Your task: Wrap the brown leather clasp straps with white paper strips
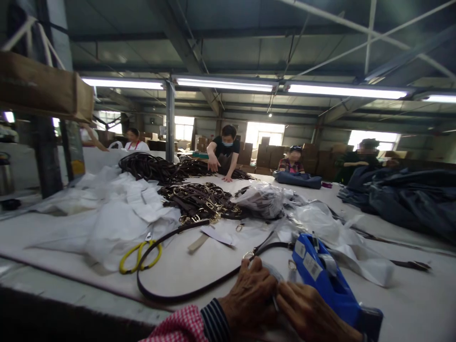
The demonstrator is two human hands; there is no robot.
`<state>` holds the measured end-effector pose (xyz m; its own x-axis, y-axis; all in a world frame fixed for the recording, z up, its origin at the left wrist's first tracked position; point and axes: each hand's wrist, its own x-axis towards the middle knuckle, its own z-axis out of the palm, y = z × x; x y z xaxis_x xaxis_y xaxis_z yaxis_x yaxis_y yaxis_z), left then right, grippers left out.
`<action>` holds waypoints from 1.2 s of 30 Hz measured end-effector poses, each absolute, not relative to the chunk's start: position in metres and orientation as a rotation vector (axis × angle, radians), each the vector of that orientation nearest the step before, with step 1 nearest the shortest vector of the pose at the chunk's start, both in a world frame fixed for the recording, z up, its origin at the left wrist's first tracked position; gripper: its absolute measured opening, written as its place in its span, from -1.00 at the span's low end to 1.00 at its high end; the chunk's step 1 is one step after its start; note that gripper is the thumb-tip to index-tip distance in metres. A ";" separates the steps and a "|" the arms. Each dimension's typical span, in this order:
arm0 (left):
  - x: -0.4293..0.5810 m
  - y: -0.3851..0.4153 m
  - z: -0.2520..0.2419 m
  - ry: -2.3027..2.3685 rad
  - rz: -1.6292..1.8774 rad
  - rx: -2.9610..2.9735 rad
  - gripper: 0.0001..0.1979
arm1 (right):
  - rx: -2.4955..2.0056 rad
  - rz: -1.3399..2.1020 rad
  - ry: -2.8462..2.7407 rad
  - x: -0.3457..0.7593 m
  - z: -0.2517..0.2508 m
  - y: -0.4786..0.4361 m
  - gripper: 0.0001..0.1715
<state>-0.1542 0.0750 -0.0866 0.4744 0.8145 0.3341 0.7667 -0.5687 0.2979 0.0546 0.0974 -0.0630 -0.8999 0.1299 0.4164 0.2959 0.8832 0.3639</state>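
Looks like close fingerwork beside the dark strap.
Left hand, right hand curled together, grip unclear; tape dispenser just right; next needs fine control.

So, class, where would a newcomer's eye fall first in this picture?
Probably on the bright blue tape dispenser, lower right beside the person's right hand. Next might come the yellow-handled scissors, left of the hands on the pale table, with a dark strap looping by them. Mid-table, a heap of dark brown straps with gold-coloured metal fittings also stands out.
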 end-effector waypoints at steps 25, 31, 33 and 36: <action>-0.196 0.044 -0.020 1.494 1.015 1.938 -0.84 | -0.602 0.143 -2.515 0.006 -0.027 0.081 -0.79; -0.216 0.039 -0.010 1.289 1.041 1.768 -0.76 | -0.446 0.025 -2.437 -0.007 -0.026 0.073 -0.79; -0.232 0.033 -0.013 1.185 1.102 1.775 -0.80 | -0.337 -0.092 -2.390 -0.013 -0.031 0.074 -0.71; -0.254 0.023 -0.023 1.038 1.266 1.791 -0.80 | -0.171 -0.311 -2.262 -0.023 -0.034 0.079 -0.60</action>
<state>-0.2541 0.0233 -0.0227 0.2010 0.8962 0.3955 0.2125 -0.4340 0.8755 -0.0228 0.0788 -0.0341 -0.6496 0.0202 0.7600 0.2245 0.9602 0.1663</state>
